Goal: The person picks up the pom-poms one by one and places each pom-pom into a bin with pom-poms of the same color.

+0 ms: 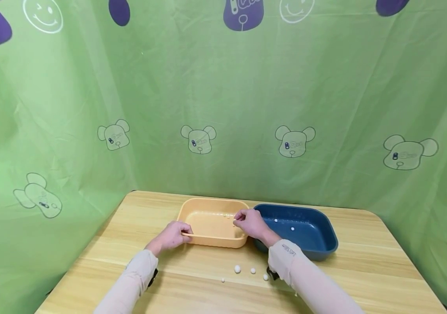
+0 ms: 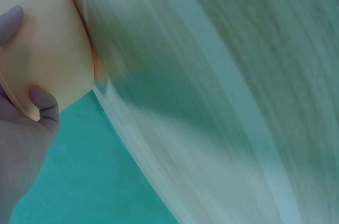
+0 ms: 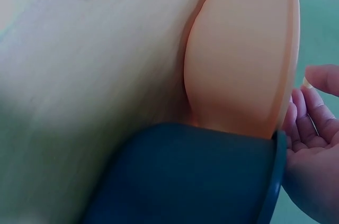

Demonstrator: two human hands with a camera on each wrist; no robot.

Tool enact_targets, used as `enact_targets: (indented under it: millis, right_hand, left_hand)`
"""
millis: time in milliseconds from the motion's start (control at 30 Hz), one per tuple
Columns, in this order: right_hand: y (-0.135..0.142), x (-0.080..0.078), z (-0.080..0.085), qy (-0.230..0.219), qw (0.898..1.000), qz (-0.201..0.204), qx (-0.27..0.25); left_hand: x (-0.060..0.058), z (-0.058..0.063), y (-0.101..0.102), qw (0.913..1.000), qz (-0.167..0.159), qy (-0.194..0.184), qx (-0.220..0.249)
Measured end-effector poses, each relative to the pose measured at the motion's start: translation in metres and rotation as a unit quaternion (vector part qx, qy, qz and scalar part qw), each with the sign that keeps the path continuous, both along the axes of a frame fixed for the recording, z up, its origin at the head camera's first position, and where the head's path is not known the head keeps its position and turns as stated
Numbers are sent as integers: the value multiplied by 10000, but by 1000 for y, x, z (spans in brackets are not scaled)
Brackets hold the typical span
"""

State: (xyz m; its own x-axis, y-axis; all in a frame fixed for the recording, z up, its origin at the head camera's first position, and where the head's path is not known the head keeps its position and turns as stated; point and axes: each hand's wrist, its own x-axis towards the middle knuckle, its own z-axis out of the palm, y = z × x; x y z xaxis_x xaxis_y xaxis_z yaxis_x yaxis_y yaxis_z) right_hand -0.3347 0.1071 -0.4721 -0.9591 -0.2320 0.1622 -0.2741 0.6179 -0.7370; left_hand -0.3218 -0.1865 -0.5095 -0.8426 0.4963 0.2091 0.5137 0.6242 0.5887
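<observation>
In the head view my left hand [image 1: 172,235] grips the near left corner of a pale orange plastic basin [image 1: 215,240]. The left wrist view shows fingers of that hand [image 2: 24,139] bent over the basin's rim [image 2: 53,49]. My right hand [image 1: 252,222] is over the orange basin's right side, thumb and forefinger together. Between those fingertips in the right wrist view sits a tiny pale ball [image 3: 306,83]; the other fingers of the hand [image 3: 318,144] are curled. A few small bits [image 1: 226,216] lie inside the orange basin.
A dark blue basin [image 1: 327,250] stands close on the right, partly under my right forearm, with small white balls [image 1: 292,229] inside. Several white balls [image 1: 237,269] of different sizes lie on the wooden table [image 1: 192,279] in front. A green curtain [image 1: 231,174] hangs behind.
</observation>
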Motion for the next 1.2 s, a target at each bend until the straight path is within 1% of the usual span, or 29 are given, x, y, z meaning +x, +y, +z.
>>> enact_targets:
  millis: [100, 467, 667, 900, 1200]
  right_hand:
    - [0, -4, -1, -22, 10000, -47, 23]
    - [2, -14, 1, 94, 9996, -68, 264]
    - [1, -18, 3, 88, 9993, -61, 367]
    - [1, -26, -1, 32, 9992, -29, 398]
    - [1, -34, -5, 141, 9980, -65, 621]
  left_hand:
    - [1, 1, 1, 10000, -16, 54, -40]
    - [0, 1, 1, 10000, -2, -17, 81]
    - [1, 2, 1, 10000, -15, -11, 41]
    - [2, 1, 2, 10000, 10, -32, 22]
    - [0, 0, 0, 9999, 6, -66, 113]
